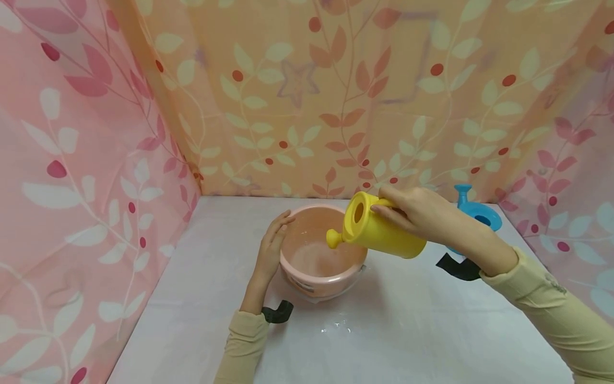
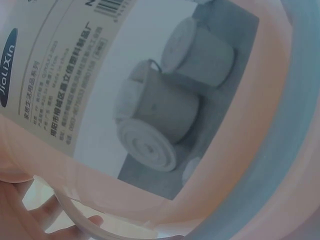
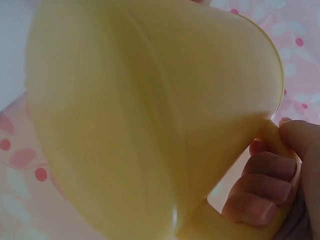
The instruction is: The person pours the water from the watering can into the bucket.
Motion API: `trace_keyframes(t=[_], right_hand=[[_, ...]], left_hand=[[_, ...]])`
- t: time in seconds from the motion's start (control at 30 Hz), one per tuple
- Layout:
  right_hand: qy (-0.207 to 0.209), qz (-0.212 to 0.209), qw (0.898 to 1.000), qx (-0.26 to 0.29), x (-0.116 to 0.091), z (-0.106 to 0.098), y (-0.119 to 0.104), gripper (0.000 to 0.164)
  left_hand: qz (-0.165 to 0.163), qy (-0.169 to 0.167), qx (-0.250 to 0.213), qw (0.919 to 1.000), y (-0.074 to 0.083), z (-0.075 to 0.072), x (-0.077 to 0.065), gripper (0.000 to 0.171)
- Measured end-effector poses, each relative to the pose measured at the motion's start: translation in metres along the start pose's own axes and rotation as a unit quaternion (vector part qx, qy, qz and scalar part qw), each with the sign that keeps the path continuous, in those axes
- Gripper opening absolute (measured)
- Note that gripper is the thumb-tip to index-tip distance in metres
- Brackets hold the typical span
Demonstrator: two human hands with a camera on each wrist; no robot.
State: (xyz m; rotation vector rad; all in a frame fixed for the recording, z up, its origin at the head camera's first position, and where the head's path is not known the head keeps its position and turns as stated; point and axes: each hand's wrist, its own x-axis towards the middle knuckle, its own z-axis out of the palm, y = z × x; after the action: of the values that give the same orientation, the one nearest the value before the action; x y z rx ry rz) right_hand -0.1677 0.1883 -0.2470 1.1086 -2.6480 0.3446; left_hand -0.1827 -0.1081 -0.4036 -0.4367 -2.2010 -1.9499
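A yellow watering can is tilted in the head view, its spout's round head over the right part of a pink bucket. My right hand grips the can's handle, with fingers curled round it in the right wrist view. The can's base fills much of that view. My left hand touches the bucket's left side, its fingertips at the rim. In the left wrist view, extended fingers show beyond the bucket's lower edge, near its carrying handle. A printed label covers part of the outer wall.
A blue watering can stands at the back right, partly behind my right forearm. Small wet spots glint on the white tabletop in front of the bucket. Leaf-patterned curtains enclose the back and sides.
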Motion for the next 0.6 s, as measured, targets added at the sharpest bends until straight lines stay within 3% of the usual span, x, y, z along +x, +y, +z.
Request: trace_keyframes(t=[0.6], right_hand=[[-0.005,-0.004,1.000,-0.017,-0.0006,-0.0068,-0.0008,0.018]], left_hand=[[-0.001,-0.001,-0.007,1.0000,0.0005,0.0007,-0.0004,0.036]])
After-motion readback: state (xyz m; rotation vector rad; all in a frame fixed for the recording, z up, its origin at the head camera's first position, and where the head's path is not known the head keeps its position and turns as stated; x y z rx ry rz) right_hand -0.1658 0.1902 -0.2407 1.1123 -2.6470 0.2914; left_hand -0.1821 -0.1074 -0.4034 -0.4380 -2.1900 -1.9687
